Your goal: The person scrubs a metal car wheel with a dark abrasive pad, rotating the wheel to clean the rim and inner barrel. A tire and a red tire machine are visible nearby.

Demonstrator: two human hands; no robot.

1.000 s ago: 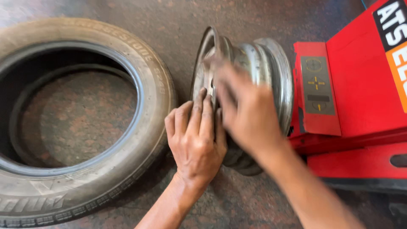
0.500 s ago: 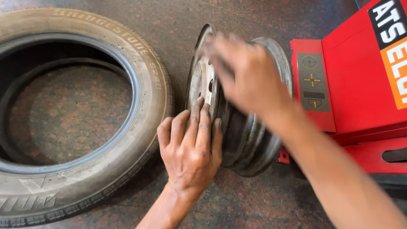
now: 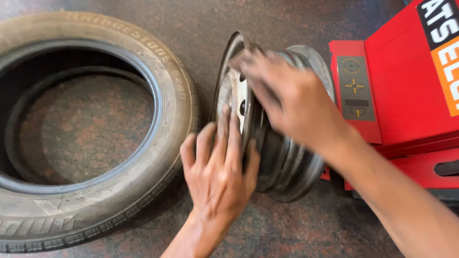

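A bare steel wheel rim (image 3: 287,162) stands upright on its edge beside a red machine. My left hand (image 3: 217,172) lies flat against the rim's outer face near its lower edge, fingers together and pointing up. My right hand (image 3: 291,100) reaches over the top of the rim, with its fingers on the upper part of the face; it is blurred. A worn black tyre (image 3: 91,129) lies flat on the floor to the left of the rim, close to my left hand.
The red machine (image 3: 406,86) with a grey button panel (image 3: 354,88) fills the right side, right behind the rim. The floor (image 3: 287,229) is mottled brown stone.
The rim has stayed upright against the machine. My right hand has shifted along the top of the rim's face. My left hand has kept pressing on the lower face.
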